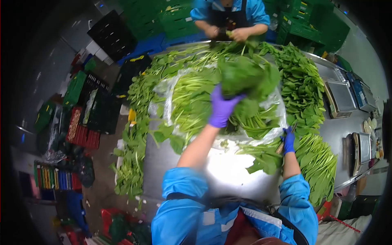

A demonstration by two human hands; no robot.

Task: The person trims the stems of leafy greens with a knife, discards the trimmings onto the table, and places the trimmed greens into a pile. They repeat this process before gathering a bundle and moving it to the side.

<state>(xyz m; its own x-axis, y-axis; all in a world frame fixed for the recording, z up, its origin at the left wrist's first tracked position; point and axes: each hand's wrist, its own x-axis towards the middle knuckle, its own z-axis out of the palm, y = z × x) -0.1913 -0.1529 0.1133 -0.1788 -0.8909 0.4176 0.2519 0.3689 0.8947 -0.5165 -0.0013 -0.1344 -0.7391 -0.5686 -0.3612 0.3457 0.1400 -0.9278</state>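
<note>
My left hand [222, 108], in a purple glove, is closed on a bunch of leafy greens [247, 77], held over the middle of the table. The bunch is blurred by motion, and its leaves hide my fingertips. Under it, a heap of greens with pale stalks [190, 98] lies on clear plastic sheeting [168, 107]. My right hand [288, 140], in a blue-violet glove, is closed at the heap's right edge. A thin brownish piece shows beside its fingers, too small to name. Loose leaves [265, 161] lie just left of that hand.
Rows of greens [302, 90] line the right side, and more greens [136, 134] line the left edge of the metal table [159, 175]. Scales [341, 98] stand at right. Across the table, a person [230, 18] handles stalks. Crates [83, 128] stand at left.
</note>
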